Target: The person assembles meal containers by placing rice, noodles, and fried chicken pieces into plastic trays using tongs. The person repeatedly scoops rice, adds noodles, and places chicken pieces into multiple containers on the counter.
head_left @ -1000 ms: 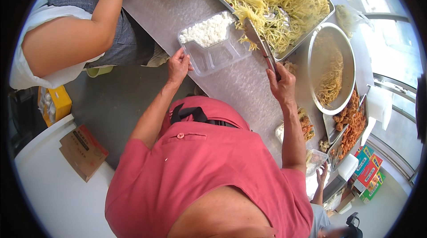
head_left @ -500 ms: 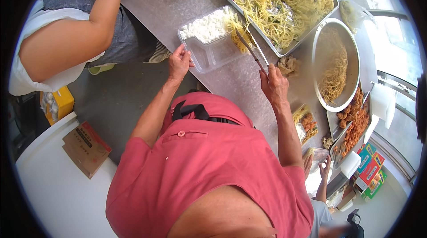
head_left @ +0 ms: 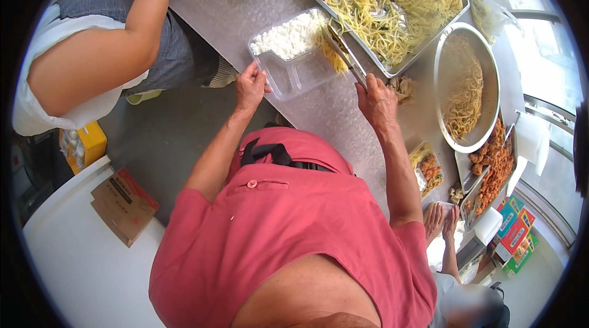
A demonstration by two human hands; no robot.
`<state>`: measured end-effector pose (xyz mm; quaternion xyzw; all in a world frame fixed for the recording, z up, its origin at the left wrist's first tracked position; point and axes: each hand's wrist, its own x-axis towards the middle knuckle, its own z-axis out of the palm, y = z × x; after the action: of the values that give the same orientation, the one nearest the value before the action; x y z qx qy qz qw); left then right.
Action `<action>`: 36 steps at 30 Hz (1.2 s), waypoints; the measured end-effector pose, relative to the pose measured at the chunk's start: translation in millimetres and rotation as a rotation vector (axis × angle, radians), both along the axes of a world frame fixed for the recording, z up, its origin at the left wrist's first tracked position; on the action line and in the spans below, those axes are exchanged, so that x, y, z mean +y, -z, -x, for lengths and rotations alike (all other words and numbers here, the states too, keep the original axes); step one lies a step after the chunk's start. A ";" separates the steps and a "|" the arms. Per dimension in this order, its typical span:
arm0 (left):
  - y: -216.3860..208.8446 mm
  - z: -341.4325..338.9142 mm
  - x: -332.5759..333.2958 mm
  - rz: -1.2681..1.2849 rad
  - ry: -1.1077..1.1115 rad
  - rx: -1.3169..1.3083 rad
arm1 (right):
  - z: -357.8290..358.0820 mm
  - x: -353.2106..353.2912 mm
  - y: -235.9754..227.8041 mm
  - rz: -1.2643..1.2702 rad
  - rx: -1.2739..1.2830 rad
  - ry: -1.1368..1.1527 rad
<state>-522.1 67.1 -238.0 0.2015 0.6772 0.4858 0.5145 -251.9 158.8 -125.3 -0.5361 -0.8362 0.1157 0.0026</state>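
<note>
My left hand [head_left: 251,88] pinches the near-left rim of a clear plastic meal tray [head_left: 279,77] with compartments. White rice [head_left: 289,36] fills its far-left compartment; the near ones are bare. In my right hand [head_left: 377,104] is a pair of metal tongs [head_left: 351,61], closed around by my fingers. The tips of the tongs are down at the tray's right compartment, over a portion of yellow noodles [head_left: 334,58]. Just beyond, a large metal tray [head_left: 389,73] is heaped with yellow shredded noodles or strips.
Right of the metal tray stands a white-rimmed bowl [head_left: 439,92] of brown noodles. Nearer are a filled meal box [head_left: 427,168], a tray of reddish fried food [head_left: 494,171] and a co-worker's hands [head_left: 443,220]. Another person's arm [head_left: 138,46] is at the left. A crumpled wad [head_left: 402,88] lies on the table.
The arms of the tongs have drawn closer together over the noodles. My left hand keeps its place on the tray. The co-worker's hands at the lower right have come down onto a container.
</note>
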 end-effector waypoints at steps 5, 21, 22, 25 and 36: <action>5.4 -1.0 0.3 -0.051 -0.047 0.042 | -0.5 14.8 -15.3 -0.056 0.066 0.035; 5.1 -1.0 -0.3 -0.044 -0.053 0.055 | -3.3 98.3 -8.3 -0.090 -0.163 0.179; 4.9 -0.5 0.1 -0.042 -0.043 0.059 | 0.2 102.7 -9.0 -0.052 -0.195 0.178; 4.2 1.1 1.1 -0.043 -0.029 0.040 | -1.4 113.4 5.0 0.015 -0.228 0.176; 10.3 3.5 1.1 -0.070 -0.034 0.017 | -14.6 91.1 -26.4 0.064 0.234 0.350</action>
<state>-525.6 68.2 -248.3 0.2122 0.6673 0.5162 0.4931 -237.3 249.9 -98.9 -0.6559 -0.7201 0.2016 0.1026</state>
